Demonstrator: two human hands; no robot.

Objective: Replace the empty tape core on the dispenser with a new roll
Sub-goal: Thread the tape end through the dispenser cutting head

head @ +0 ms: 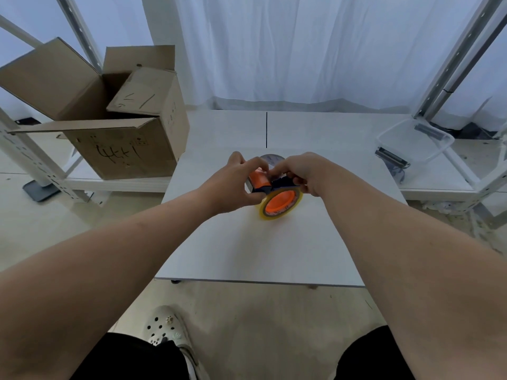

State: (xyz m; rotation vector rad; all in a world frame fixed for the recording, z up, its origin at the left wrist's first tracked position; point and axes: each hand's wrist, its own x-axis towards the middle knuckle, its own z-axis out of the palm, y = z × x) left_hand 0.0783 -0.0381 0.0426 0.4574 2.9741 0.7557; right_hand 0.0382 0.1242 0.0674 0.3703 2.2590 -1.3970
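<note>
An orange and dark blue tape dispenser is held over the middle of the white table. A yellowish roll of tape sits on its orange hub. My left hand grips the dispenser's orange handle end from the left. My right hand holds its dark frame from the right, fingers pinched near the top. Behind my hands a grey-white ring, probably the empty core, lies on the table, mostly hidden.
An open cardboard box stands on a low shelf at the left. A clear plastic tub with metal parts sits at the right. Metal rack uprights flank the table. A white curtain hangs behind.
</note>
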